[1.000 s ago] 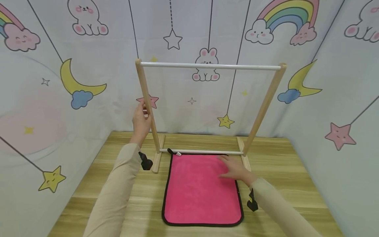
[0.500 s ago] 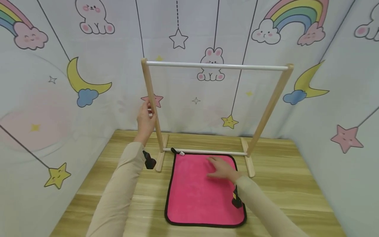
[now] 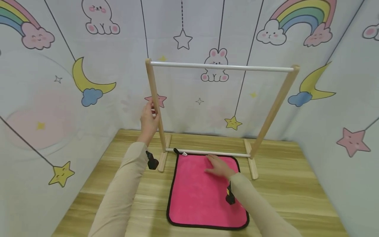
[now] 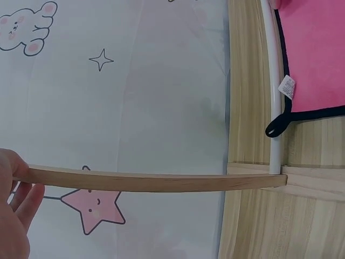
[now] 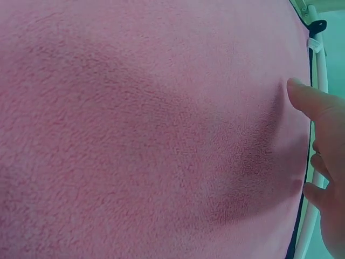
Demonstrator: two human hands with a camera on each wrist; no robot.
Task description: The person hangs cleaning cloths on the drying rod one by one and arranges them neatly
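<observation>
My left hand (image 3: 149, 123) holds the left wooden post (image 3: 162, 131) of a rack, fingers and thumb around it about midway up; the left wrist view shows the post (image 4: 151, 182) running from the grip down to its foot. On the table lies a pink towel (image 3: 201, 200) with black trim, a black loop (image 3: 176, 150) and a white tag (image 3: 184, 154) at its far left corner. Over the towel's far part is my right hand (image 3: 219, 167), fingers loosely extended, holding nothing. In the right wrist view its thumb (image 5: 310, 100) points toward the tagged corner.
A white top bar (image 3: 222, 66) and a white lower bar (image 3: 207, 152) join the rack's two posts. The lower bar runs along the towel's far edge. Patterned cloth walls (image 3: 177, 85) enclose the wood-grain table (image 3: 284, 184) at the back and sides.
My right hand has moved left across the towel, from near its right edge to over its far middle. The left hand keeps its hold on the post. The head view has shifted slightly.
</observation>
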